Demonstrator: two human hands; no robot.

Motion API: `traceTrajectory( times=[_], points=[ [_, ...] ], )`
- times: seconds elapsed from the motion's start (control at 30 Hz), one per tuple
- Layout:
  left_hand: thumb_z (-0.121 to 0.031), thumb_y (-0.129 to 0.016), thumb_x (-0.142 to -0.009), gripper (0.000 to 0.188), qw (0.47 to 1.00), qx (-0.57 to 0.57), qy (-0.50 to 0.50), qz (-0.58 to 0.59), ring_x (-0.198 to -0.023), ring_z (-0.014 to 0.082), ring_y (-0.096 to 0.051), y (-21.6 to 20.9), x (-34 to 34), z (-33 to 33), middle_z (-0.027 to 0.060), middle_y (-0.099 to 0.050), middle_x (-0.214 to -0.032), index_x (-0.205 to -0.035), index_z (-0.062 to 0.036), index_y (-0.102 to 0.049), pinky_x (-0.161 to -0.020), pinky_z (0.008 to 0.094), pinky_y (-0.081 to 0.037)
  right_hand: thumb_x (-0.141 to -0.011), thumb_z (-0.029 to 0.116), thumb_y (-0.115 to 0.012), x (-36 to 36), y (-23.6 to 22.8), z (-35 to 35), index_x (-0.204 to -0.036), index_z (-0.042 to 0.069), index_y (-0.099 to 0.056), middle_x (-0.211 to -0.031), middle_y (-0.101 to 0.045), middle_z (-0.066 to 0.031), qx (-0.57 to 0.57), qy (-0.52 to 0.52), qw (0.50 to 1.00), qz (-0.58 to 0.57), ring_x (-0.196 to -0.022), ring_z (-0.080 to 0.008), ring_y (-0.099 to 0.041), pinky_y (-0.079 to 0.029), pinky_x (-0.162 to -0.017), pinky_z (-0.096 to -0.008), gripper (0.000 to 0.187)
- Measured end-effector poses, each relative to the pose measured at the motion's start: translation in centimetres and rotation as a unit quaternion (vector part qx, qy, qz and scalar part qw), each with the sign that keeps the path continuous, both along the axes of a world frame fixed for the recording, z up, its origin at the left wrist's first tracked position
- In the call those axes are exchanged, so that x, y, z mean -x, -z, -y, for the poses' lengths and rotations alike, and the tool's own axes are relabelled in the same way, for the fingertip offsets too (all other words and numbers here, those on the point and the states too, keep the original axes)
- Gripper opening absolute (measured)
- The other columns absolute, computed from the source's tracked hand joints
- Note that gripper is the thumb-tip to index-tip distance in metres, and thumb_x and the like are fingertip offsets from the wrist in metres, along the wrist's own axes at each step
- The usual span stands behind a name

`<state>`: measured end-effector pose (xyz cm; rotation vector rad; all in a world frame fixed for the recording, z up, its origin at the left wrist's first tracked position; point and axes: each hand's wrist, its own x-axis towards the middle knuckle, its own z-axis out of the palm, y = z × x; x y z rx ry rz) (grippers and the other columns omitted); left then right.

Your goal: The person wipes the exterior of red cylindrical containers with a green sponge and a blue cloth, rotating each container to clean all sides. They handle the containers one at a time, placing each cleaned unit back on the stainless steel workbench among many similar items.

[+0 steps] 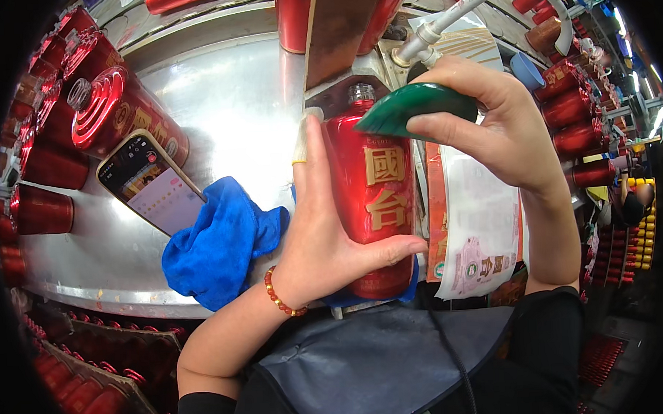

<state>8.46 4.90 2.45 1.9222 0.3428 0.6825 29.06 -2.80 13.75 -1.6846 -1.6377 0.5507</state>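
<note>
A glossy red bottle [353, 184] with raised gold characters lies face up in front of me, its threaded neck pointing away. Along its left side stretch the fingers of my left hand [321, 233], a pale cot covering at least one fingertip. The left thumb reaches across the lower front to the right edge, so the hand steadies the bottle. Pinched between the thumb and fingers of my right hand [490, 111] is a smooth, curved green scraper [416, 111]. It is over the bottle's shoulder, just below the neck; whether it touches the surface I cannot tell.
Left of the bottle, a blue cloth [215, 245] covers the lower end of a lit phone [149, 178], which leans against a red bottle [127, 112]. Printed label sheets [480, 215] lie to the right. A white curved pipe [478, 1] arches beyond; a brown board [339, 33] stands behind.
</note>
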Motion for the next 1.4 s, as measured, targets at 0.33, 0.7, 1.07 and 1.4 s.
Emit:
traceTrajectory(
  times=[0.33,0.7,1.07,1.4],
  points=[
    [-0.053,-0.093,-0.064,0.15,1.0,-0.009,0.002,0.002,-0.138,0.0464,-0.036,-0.2,0.4,0.0,0.0344,-0.029,-0.152,-0.155,0.0125,0.006,-0.116,0.0476,-0.032,-0.079,-0.002,-0.077,1.2,-0.1,0.9,-0.105,0.002,-0.075,-0.089,-0.066,-0.007,-0.101,-0.005,0.983,0.154,-0.082,-0.0179,-0.062,-0.048,-0.074,-0.0296,0.026],
    [-0.055,-0.092,-0.063,0.142,0.993,-0.114,0.006,-0.008,-0.148,0.0552,-0.022,1.2,4.0,3.1,0.0401,-0.014,-0.159,-0.157,0.0103,-0.007,-0.117,0.0525,-0.03,-0.064,0.004,-0.076,4.9,0.6,2.8,-0.099,0.007,-0.078,-0.082,-0.062,-0.0024,-0.176,-0.01,0.926,0.334,-0.075,-0.0217,-0.052,-0.042,-0.064,-0.0336,0.035],
    [-0.042,-0.093,-0.067,0.13,0.995,-0.1,-0.022,0.016,-0.147,0.0541,-0.026,1.4,3.7,3.3,0.0405,-0.014,-0.159,-0.156,0.0103,-0.015,-0.114,0.0508,-0.038,-0.062,0.003,-0.08,5.6,0.4,2.8,-0.1,0.008,-0.078,-0.08,-0.063,-0.002,-0.157,-0.009,0.923,0.352,-0.073,-0.0209,-0.054,-0.042,-0.063,-0.0319,0.038],
    [-0.044,-0.094,-0.066,0.132,0.995,-0.095,-0.017,0.011,-0.143,0.054,-0.033,1.6,3.7,3.4,0.0395,-0.022,-0.157,-0.156,0.0115,-0.016,-0.113,0.0502,-0.04,-0.064,0.0,-0.079,4.7,1.1,4.1,-0.099,0.007,-0.077,-0.081,-0.064,-0.0046,-0.156,0.021,0.938,0.308,-0.072,-0.0213,-0.056,-0.043,-0.063,-0.0324,0.036]
  ],
)
